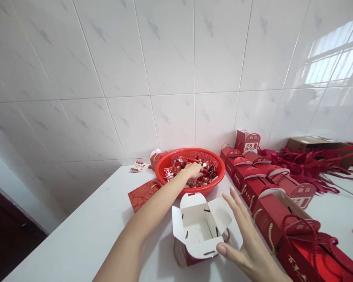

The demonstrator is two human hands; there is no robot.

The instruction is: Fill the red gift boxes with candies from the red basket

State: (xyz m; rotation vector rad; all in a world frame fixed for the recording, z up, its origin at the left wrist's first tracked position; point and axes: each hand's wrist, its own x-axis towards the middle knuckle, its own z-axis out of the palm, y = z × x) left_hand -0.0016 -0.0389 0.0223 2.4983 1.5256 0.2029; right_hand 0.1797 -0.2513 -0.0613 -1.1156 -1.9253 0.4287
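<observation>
My left hand [193, 171] reaches into a red plastic basket [191, 192] of wrapped candies [208, 170]. Its fingers curl down among them; the fingertips are hidden, so I cannot see what they grip. In front of the basket stands a gift box [197, 229], its top flaps spread, showing a white interior with nothing in it. Twisted cord handles hang at its sides. My right hand [244, 239] is beside the box, fingers spread and holding nothing. Its thumb is at the corner of the near flap; whether it touches I cannot tell.
Rows of red gift boxes [251, 182] line the right side. Behind them lie a heap of dark red ribbons [308, 166] and a cardboard box [312, 141]. Left of the basket are a red patterned bag [143, 192] and small printed cards [140, 167]. A tiled wall [170, 70] backs the table.
</observation>
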